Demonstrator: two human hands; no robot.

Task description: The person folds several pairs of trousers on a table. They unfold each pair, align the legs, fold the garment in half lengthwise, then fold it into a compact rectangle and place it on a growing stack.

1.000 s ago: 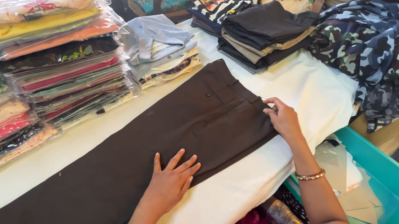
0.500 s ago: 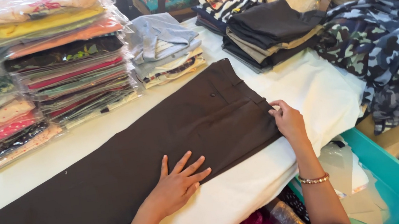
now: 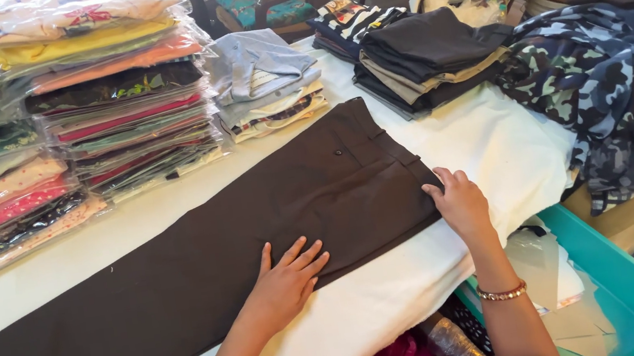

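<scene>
Left hand (image 3: 285, 277) and right hand (image 3: 459, 201) flat on brown trousers (image 3: 204, 256)

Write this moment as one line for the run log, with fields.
left hand: flat on dark brown trousers | right hand: on waistband corner | trousers: spread flat on white table

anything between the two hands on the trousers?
In the head view, only flat dark brown trousers lie between the left hand and right hand; nothing else rests on that stretch.
</scene>
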